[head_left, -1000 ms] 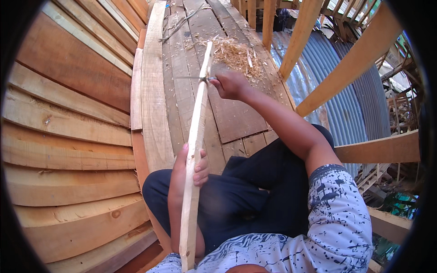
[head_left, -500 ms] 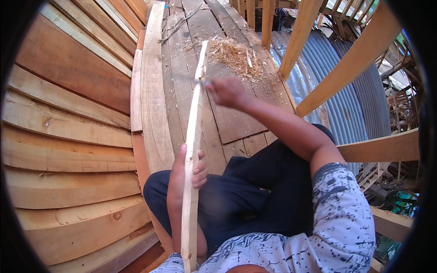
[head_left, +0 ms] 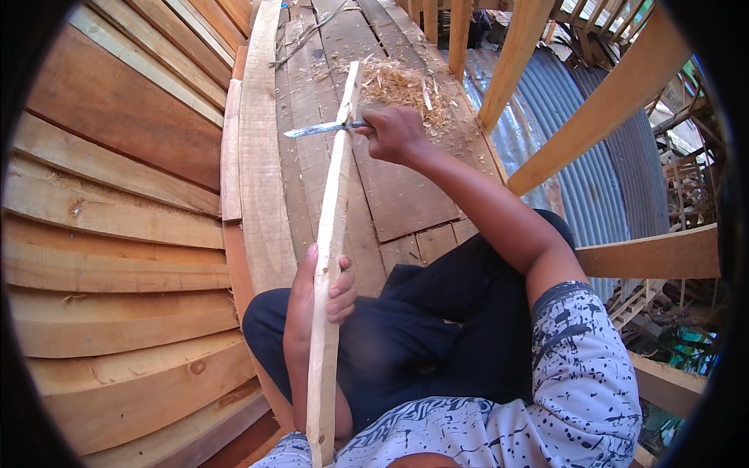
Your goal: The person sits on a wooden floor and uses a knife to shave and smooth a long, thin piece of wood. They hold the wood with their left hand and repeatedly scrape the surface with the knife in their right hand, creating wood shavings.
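Note:
A long pale wooden stick [head_left: 331, 210] runs from my chest out over the plank floor, its far end tapering. My left hand [head_left: 328, 287] is wrapped round its middle, above my crossed legs, thumb on the left side and fingers on the right. In my right hand [head_left: 394, 136] is a knife [head_left: 316, 129], gripped by its handle. The narrow blade lies across the stick near the far end, its tip pointing left, and touches the wood beside a small raised notch or curl.
Wood shavings [head_left: 406, 86] are heaped on the plank floor [head_left: 406, 199] beyond my right hand. A plank wall [head_left: 117, 265] rises on the left. Wooden railing posts [head_left: 601, 101] stand on the right, with corrugated metal sheets [head_left: 577, 148] behind them. A thin twig [head_left: 308, 39] lies at the far end.
The knife, blurred before, now shows sharply and sits slightly farther along the stick. My right hand has shifted a little away from me; my left hand keeps its hold.

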`<state>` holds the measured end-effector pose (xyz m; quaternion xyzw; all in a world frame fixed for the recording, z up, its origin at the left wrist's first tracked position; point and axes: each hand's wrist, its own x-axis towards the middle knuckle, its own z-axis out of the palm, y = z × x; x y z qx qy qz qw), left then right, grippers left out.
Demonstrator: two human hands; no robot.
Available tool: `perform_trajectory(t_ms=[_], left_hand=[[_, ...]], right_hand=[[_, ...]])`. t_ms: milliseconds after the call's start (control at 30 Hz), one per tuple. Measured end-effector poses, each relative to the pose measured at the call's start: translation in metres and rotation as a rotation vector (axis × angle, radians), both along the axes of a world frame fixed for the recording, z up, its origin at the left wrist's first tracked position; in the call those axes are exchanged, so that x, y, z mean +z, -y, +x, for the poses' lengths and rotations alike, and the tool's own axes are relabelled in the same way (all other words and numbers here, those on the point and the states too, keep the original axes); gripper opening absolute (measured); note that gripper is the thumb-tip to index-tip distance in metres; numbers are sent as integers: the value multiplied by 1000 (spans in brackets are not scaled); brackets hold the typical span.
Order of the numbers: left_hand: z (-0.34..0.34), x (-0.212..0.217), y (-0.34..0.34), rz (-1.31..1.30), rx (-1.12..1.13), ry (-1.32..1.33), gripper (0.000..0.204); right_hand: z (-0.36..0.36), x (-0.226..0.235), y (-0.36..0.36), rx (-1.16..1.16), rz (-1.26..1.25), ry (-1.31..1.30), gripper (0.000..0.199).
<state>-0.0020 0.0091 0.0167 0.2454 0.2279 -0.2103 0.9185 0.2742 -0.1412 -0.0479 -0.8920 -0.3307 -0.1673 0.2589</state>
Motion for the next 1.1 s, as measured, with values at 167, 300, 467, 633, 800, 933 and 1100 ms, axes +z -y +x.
perform_trajectory(t_ms=[167, 300, 467, 633, 800, 933, 1100], left_hand=[[-1, -2, -2, 29, -7, 12, 51], [-4, 5, -7, -37, 8, 24, 50], [-5, 0, -4, 37, -7, 2, 50], [-6, 9, 6, 106, -43, 19, 50], [-5, 1, 1, 66, -29, 8, 51], [-4, 2, -4, 152, -4, 10, 52], [-12, 7, -9, 211, 19, 10, 52]], right_hand=[[-2, 0, 1, 85, -34, 8, 28], [-14, 10, -2, 168, -50, -125, 33], [-15, 14, -2, 175, -167, -171, 34], [37, 8, 26, -318, -50, -458, 34], [9, 9, 22, 270, -56, -153, 35], [5, 7, 3, 155, 26, -235, 37], [-15, 13, 0, 192, -77, -255, 42]])
